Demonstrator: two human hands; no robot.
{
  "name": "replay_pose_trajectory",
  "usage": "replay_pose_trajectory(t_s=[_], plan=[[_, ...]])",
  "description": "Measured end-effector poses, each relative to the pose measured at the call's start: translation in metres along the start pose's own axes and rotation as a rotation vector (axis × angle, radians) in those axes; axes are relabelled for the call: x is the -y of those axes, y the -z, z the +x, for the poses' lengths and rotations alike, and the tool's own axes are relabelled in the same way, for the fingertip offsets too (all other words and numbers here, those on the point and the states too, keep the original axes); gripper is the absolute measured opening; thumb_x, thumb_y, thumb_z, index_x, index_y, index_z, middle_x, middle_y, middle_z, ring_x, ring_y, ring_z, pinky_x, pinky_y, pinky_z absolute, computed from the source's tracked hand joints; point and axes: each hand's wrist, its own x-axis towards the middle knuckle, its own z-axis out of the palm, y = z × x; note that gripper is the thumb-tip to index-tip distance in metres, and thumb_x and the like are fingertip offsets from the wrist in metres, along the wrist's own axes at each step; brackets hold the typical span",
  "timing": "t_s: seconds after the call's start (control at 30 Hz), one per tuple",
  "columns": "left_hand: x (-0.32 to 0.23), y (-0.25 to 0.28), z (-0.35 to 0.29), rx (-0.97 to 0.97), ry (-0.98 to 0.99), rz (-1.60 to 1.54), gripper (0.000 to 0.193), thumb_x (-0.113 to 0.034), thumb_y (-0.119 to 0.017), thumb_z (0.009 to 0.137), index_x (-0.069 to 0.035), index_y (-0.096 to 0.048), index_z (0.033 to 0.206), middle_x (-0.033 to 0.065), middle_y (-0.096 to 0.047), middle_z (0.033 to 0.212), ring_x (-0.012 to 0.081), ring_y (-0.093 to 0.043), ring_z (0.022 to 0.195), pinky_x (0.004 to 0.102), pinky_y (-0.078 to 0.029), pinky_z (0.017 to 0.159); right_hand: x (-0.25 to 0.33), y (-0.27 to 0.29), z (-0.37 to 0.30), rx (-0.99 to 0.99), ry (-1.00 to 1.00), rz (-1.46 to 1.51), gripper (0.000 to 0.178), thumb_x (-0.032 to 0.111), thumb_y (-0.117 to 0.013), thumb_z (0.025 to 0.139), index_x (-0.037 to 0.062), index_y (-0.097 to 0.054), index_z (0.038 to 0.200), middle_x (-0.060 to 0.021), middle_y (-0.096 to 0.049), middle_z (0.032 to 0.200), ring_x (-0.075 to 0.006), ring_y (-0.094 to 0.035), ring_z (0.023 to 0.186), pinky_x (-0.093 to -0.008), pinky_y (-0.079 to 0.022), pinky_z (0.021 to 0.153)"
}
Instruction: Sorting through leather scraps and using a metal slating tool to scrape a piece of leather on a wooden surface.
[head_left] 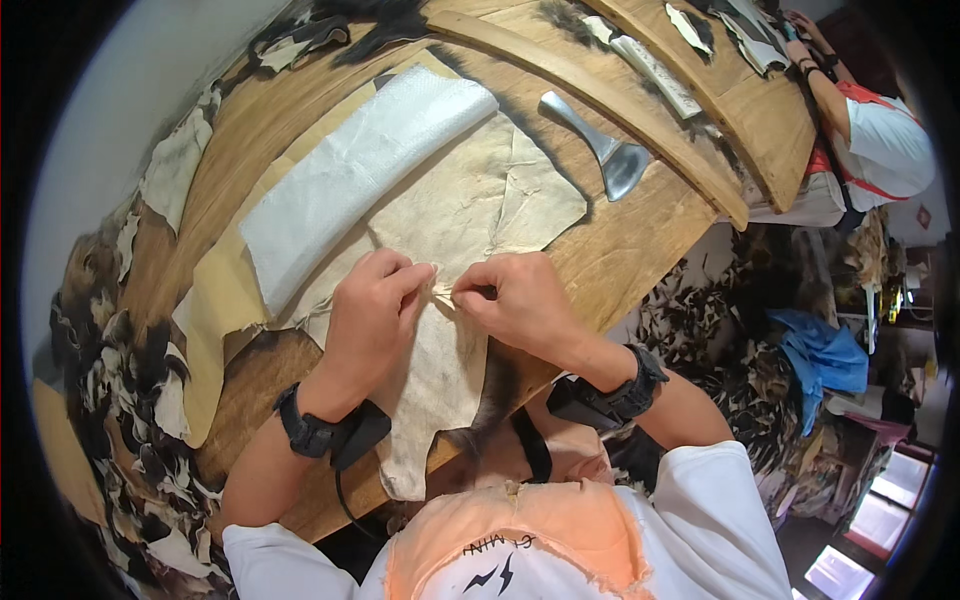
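A cream-coloured pelt lies skin side up on the wooden table, with dark fur showing along its edges. Both hands meet over its middle, where the skin narrows and puckers. My left hand is closed, thumb and forefinger pinching the pelt. Just to its right, my right hand pinches the skin with thumb and forefinger, a short gap between the two grips. Anything small between the fingertips is too fine to make out. A folded white woven sheet covers the pelt's left side, over a yellowish sheet.
A flared metal blade tool rests right of the pelt. Two long wooden strips cross the table's far right. Fur scraps heap along the left; more scraps and a blue cloth lie right. Another person works at far right.
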Motion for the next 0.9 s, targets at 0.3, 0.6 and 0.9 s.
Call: replay_pose_trajectory(t_s=[0.3, 0.6, 0.9], plan=[[0.001, -0.006, -0.002, 0.005, 0.051, 0.016, 0.009, -0.006, -0.065, 0.073, -0.005, -0.066, 0.081, 0.0093, -0.056, 0.069, 0.0266, -0.055, 0.065, 0.0351, -0.044, 0.059, 0.001, -0.002, -0.004, -0.003, 0.037, -0.042, 0.013, 0.012, -0.061, 0.071, 0.0031, -0.067, 0.078, -0.0145, -0.062, 0.069, -0.0267, -0.062, 0.063, -0.0323, -0.049, 0.060], [0.005, -0.015, -0.004, -0.089, -0.124, 0.087, 0.006, -0.005, -0.060, 0.075, -0.003, -0.056, 0.079, 0.0108, -0.051, 0.075, 0.0296, -0.052, 0.072, 0.0381, -0.042, 0.062, -0.003, -0.007, -0.006, -0.066, 0.106, -0.109, 0.011, 0.011, -0.061, 0.071, 0.0032, -0.067, 0.076, -0.0140, -0.061, 0.069, -0.0267, -0.060, 0.062, -0.0331, -0.048, 0.059], [0.014, -0.018, 0.004, -0.011, -0.088, 0.005, 0.004, 0.000, -0.051, 0.079, 0.000, -0.047, 0.080, 0.0154, -0.047, 0.076, 0.0334, -0.048, 0.073, 0.0395, -0.038, 0.064, -0.006, 0.008, -0.013, -0.091, 0.108, -0.025, 0.012, 0.007, -0.057, 0.070, 0.0027, -0.067, 0.077, -0.0118, -0.060, 0.066, -0.0218, -0.059, 0.058, -0.0294, -0.046, 0.054]])
